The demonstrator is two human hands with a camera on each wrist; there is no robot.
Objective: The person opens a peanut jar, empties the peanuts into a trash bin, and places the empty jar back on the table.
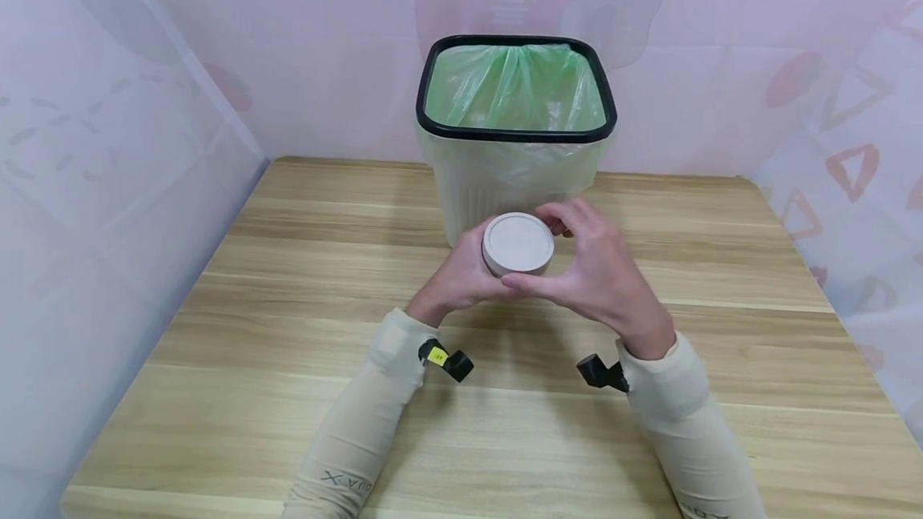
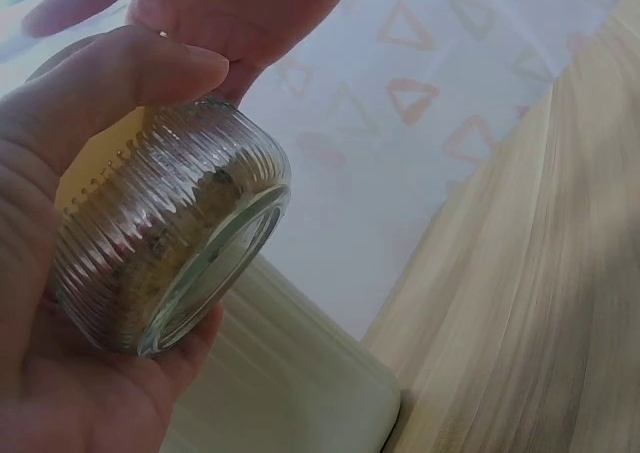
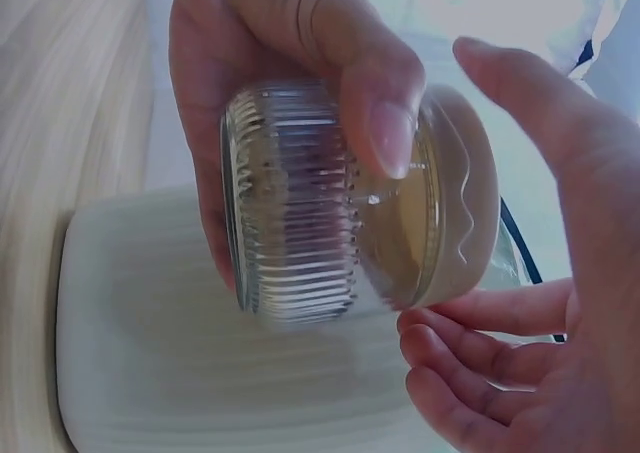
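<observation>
My left hand (image 1: 461, 269) grips a ribbed glass jar (image 3: 295, 208), its thumb lying along the side near the top. Something brownish with darker bits shows through the lower glass (image 2: 190, 218). On top sits a round off-white lid (image 1: 517, 243) with a wavy line on its side. Around the lid stands my right hand (image 1: 602, 267), thumb in front and fingers behind. In the right wrist view that thumb is apart from the lid, while the fingertips (image 3: 425, 338) are right at its edge. The jar is held up in front of the bin.
A pale bin (image 1: 472, 191) with a black rim (image 1: 515, 135) and a green liner (image 1: 519, 86) stands on the wooden table (image 1: 288, 327), just beyond my hands. Printed cloth walls (image 1: 324, 62) close in the back and both sides.
</observation>
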